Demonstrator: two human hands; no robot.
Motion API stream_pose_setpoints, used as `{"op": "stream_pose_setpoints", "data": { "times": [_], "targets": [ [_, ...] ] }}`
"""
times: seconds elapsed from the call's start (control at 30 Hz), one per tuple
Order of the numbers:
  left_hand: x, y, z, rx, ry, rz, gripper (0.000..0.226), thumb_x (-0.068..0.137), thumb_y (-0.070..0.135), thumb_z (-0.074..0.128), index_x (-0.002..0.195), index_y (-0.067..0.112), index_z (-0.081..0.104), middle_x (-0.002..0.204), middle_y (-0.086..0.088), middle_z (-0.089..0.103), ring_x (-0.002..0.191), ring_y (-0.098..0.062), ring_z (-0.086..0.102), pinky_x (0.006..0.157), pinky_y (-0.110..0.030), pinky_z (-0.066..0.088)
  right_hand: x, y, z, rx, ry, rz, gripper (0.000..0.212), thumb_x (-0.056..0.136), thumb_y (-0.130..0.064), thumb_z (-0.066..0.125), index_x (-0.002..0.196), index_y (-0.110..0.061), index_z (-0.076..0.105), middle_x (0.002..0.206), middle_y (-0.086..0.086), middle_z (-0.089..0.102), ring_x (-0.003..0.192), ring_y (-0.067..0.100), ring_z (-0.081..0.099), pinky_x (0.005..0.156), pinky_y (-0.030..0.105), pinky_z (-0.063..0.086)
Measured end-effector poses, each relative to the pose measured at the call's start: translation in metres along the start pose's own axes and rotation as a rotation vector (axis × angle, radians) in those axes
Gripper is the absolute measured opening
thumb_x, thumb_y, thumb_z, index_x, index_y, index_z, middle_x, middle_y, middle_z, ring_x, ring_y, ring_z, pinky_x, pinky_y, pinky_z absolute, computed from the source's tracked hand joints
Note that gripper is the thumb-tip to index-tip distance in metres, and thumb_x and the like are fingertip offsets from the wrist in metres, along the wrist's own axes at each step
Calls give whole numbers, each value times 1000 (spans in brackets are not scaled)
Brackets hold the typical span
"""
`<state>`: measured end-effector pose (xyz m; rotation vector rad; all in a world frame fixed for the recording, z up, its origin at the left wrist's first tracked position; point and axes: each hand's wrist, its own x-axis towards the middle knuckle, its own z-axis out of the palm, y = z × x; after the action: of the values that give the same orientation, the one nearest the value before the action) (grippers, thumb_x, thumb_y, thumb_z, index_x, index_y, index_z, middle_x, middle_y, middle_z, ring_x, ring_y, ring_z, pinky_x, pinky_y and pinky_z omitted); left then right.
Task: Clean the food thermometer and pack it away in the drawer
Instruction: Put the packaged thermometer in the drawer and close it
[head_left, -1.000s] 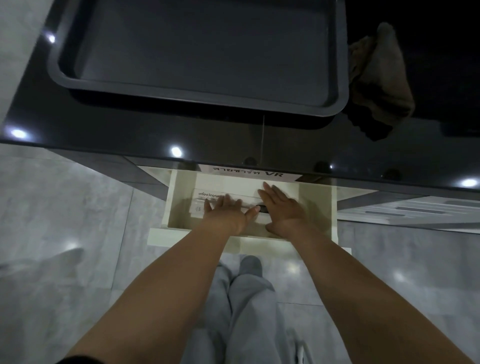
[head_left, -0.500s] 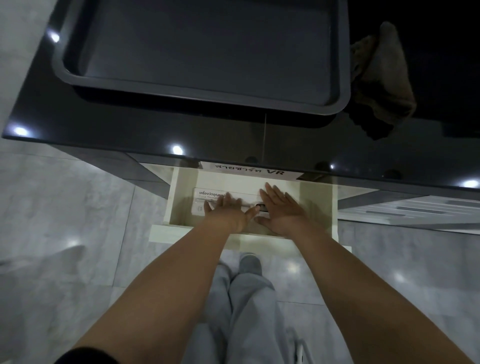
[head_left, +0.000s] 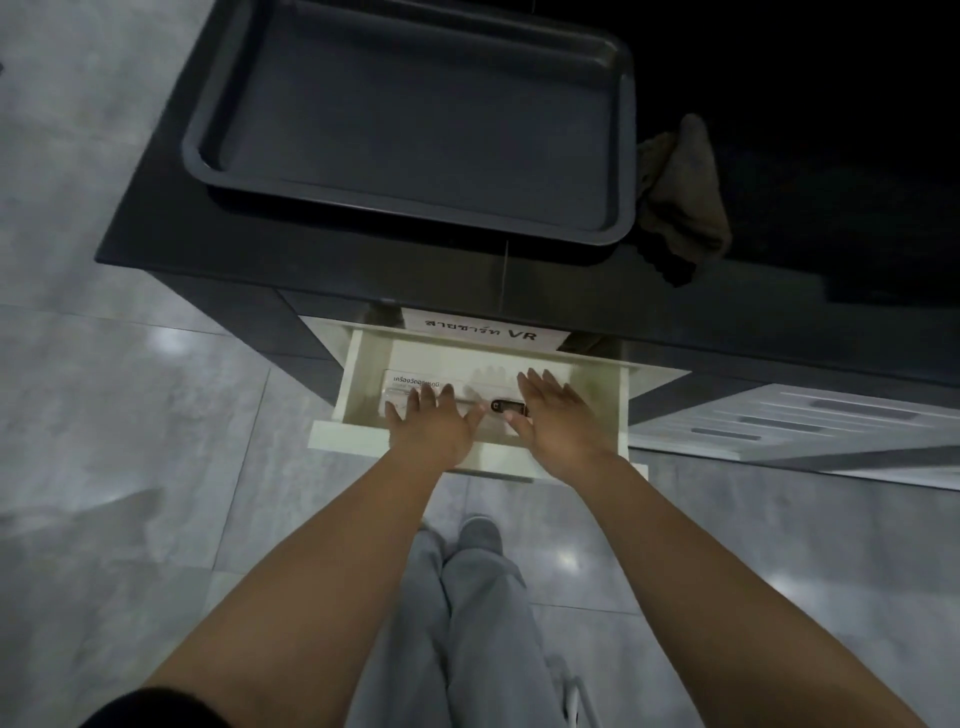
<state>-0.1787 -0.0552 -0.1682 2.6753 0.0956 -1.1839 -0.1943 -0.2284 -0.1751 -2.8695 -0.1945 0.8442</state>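
While the drawer (head_left: 350, 387) stands pulled out, both hands — left (head_left: 434, 426), right (head_left: 558, 415) — lie flat-fingered inside it, holding nothing; the thermometer (head_left: 506, 407) rests between them. Above, the dark surface (head_left: 311, 270) carries a tray (head_left: 621, 156).

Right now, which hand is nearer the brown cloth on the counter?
Right. The right hand is open inside the drawer, below and left of the cloth. The left hand lies further left in the drawer, on the thermometer package.

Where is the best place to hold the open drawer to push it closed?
Take the drawer by its front panel, coming from the front. The panel runs crosswise nearest the person; both hands, left hand and right hand, lie flat inside over the thermometer case and must probably come out first.
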Motion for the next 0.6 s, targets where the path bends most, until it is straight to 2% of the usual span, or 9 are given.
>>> {"op": "stream_pose_setpoints", "data": {
  "times": [0.13, 0.23, 0.33, 0.43, 0.53, 0.6],
  "targets": [
    [-35, 0, 0, -61, 61, -23, 76, 96, 64, 10, 157, 18, 3, 165, -10, -4, 151, -27, -5, 117, -55, -5, -41, -18, -12, 28, 53, -43, 64, 104, -48, 21, 156, -13, 11, 165, 5, 9, 152, 21, 3, 123, 37, 6],
    [-55, 1, -4, -210, 153, -90, 74, 98, 61, 13, 157, 17, 4, 165, -10, -6, 151, -26, -6, 119, -53, -3, -69, -28, -26, 64, 162, -79, 61, 104, -45, 26, 156, -13, 18, 164, 5, 18, 151, 21, 10, 123, 37, 10],
    [-72, 0, -7, -561, 274, -236, 75, 99, 58, 18, 156, 11, 11, 164, -13, 4, 151, -26, 2, 120, -51, 1, -89, -33, -46, 98, 346, -128, 55, 104, -40, 34, 152, -14, 30, 158, 5, 34, 147, 22, 26, 121, 37, 19],
    [-76, -5, -8, -1011, 344, -473, 77, 99, 57, 25, 154, 4, 16, 161, -19, 16, 147, -34, 18, 119, -52, 15, -94, -30, -74, 77, 486, -176, 53, 103, -34, 38, 151, -13, 33, 157, 4, 36, 146, 20, 28, 119, 33, 16],
    [-76, -10, -9, -1341, 325, -672, 77, 99, 55, 28, 152, 1, 17, 157, -21, 21, 142, -39, 27, 116, -50, 22, -83, -22, -95, 6, 672, -116, 53, 103, -32, 37, 151, -10, 33, 157, 7, 35, 147, 24, 28, 121, 36, 16],
    [-73, -11, -10, -1519, 286, -702, 72, 101, 52, 27, 152, 2, 20, 157, -19, 25, 141, -38, 30, 114, -47, 24, -70, -14, -103, 16, 692, -17, 56, 103, -34, 33, 152, -9, 29, 160, 8, 28, 149, 23, 21, 123, 38, 12]
  ]
}}
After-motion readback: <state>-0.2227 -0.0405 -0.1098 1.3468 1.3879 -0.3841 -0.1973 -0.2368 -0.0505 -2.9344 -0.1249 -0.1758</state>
